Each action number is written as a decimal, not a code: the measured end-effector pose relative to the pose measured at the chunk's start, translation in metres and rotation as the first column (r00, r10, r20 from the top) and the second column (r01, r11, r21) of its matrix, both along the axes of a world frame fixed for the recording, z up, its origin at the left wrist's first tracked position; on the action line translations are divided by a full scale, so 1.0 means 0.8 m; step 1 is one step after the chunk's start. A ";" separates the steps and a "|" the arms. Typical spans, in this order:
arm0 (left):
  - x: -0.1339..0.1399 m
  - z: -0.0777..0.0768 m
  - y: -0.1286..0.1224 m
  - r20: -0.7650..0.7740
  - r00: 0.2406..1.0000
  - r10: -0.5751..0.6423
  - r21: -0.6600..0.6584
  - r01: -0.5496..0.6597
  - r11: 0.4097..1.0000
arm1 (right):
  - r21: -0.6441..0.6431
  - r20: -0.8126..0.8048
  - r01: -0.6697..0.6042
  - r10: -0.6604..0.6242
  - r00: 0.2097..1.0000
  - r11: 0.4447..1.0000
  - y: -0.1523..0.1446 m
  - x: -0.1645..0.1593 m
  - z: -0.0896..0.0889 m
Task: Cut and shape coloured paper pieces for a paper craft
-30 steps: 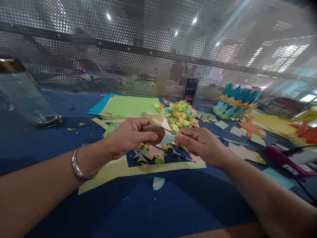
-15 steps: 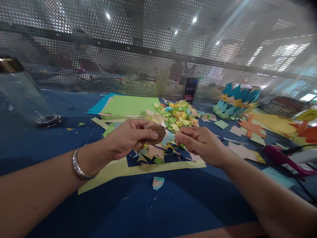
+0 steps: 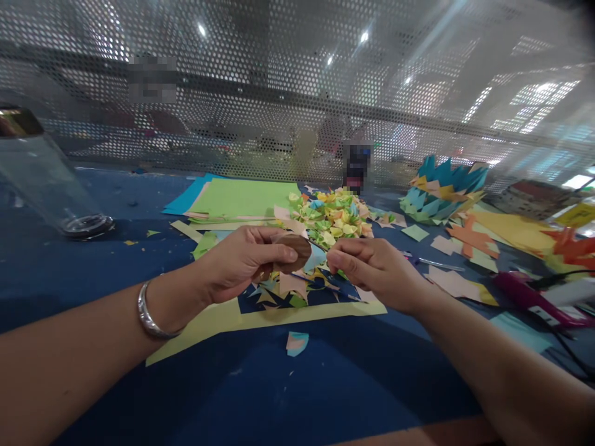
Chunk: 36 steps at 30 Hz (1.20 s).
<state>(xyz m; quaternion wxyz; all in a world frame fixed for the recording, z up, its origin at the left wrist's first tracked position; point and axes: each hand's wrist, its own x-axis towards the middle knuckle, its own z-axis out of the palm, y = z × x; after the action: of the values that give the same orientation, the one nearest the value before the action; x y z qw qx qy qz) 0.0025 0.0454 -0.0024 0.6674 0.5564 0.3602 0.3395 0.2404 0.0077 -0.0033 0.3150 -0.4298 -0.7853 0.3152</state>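
My left hand (image 3: 251,257) is closed on a round brown wooden disc (image 3: 296,253), with the thumb flat on its face. My right hand (image 3: 372,269) is closed in a pinch at the disc's right. A thin dark strand (image 3: 318,244) runs from the disc's upper edge to the right fingertips; whether it is cord or wire I cannot tell. Both hands hover over a pile of small folded paper pieces (image 3: 337,217) and flat star-like scraps (image 3: 294,284), green, yellow, peach and blue.
Green paper sheets (image 3: 251,195) lie stacked behind. A clear bottle (image 3: 51,179) stands at left. To the right are a spiky paper crown-like piece (image 3: 446,186), a purple-and-white device (image 3: 534,300) with a cable, and orange paper (image 3: 474,238). A perforated metal screen (image 3: 260,105) rises behind the table.
Almost nothing differs. Both hands keep the same grip and place, with only a very slight shift of the fingers.
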 end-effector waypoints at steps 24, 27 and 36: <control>0.010 0.016 -0.027 -0.059 0.996 -0.069 0.219 0.081 0.972 | -0.182 -0.459 -0.041 -0.048 0.887 0.982 -0.005 -0.014 -0.011; 0.010 0.020 -0.032 -0.079 0.996 -0.032 0.245 0.051 0.968 | -0.134 -0.425 -0.024 -0.036 0.904 0.991 -0.008 -0.016 -0.010; 0.008 0.021 -0.030 -0.105 0.994 -0.037 0.282 0.066 0.957 | -0.007 -0.184 -0.012 0.011 0.983 1.000 -0.015 -0.012 0.005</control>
<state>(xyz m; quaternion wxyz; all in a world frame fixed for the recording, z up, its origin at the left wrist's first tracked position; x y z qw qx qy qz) 0.0092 0.0217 0.0147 0.5701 0.6721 0.3255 0.3425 0.2307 -0.0046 0.0005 0.3825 -0.3957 -0.7540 0.3587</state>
